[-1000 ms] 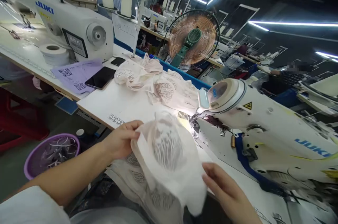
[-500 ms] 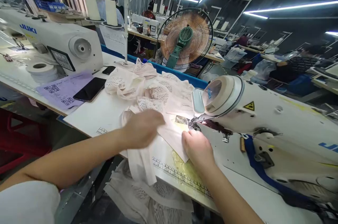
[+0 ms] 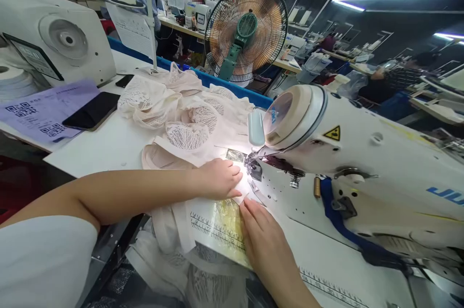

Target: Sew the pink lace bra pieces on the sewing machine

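Observation:
My left hand (image 3: 221, 180) rests palm down on a pale fabric strip (image 3: 245, 188), its fingers stretched out just in front of the needle area (image 3: 250, 160) of a white sewing machine (image 3: 362, 153). Closer to me, my right hand (image 3: 263, 233) lies with fingers extended, fingertips touching the near end of the strip. Its thumb is hidden. To the left, beige lace bra pieces (image 3: 188, 136) are heaped, and more lace fabric (image 3: 210, 279) hangs below the table's front edge.
A black phone (image 3: 92, 110) lies on a purple printed sheet (image 3: 47, 110) at left, near another sewing machine (image 3: 61, 37). A large fan (image 3: 246, 32) stands beyond the table. Printed rulers (image 3: 217, 233) run along the front edge. People sit at machines farther back.
My left hand has come down rightwards onto the strip, its fingers straightening. My right hand has uncurled and drawn nearer to me. The camera view has shifted right and down.

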A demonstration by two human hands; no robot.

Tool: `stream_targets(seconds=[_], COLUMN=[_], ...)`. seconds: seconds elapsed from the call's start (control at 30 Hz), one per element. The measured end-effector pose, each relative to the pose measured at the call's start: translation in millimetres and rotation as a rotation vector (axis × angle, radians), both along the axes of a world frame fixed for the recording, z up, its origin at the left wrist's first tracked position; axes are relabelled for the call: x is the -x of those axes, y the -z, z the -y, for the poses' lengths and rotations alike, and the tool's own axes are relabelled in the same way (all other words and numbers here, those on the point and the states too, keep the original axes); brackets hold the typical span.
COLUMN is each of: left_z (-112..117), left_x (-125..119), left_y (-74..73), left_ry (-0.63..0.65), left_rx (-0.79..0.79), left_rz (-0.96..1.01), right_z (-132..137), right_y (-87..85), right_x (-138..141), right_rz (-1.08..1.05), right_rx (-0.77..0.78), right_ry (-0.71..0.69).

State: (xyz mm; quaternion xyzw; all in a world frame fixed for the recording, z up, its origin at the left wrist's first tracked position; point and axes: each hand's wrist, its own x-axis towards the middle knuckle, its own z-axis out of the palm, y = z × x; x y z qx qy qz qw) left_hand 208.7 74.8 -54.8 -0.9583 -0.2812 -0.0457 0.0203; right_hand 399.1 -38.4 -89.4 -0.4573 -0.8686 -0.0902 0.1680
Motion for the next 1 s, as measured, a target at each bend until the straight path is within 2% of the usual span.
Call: stream_targets(seconds=[0.07, 0.2, 0.43, 0.53, 0.7, 0.87, 1.0], left_z=[-2, -9, -13, -15, -19, -23, -27], left_x=[-5, -10, -2, 0, -1, -5, -6], left_y=[-2.2, -1.0, -12.5, -16.5, -15.6, -14.4, -9.7], left_ry=[-0.026, 0.007, 0.028, 0.05, 0.065, 0.045, 0.049], left_rx=[0.006, 0.004, 0.103, 0.133, 0.143, 0.156, 0.104], left_rz=[0.005, 0.025, -0.026, -0.029, 0.013, -0.008, 0.019], right_z=[2, -2, -7, -4, -2, -1, 1], right_y=[-2.1, -5.5, -9.8, -14.0, -16.9, -12.3, -9.0], right_x=[1, 5, 5, 7, 9, 9, 10], right_rz=[-0.002, 0.008, -0.041, -0.023, 0.029, 0.012, 0.016], right_rx=[0.003, -0.038, 0.037, 0.022, -0.028, -0.029, -0.047], right_ry=[0.018, 0.065, -0.053, -0.097, -0.109, -0.076, -0.074])
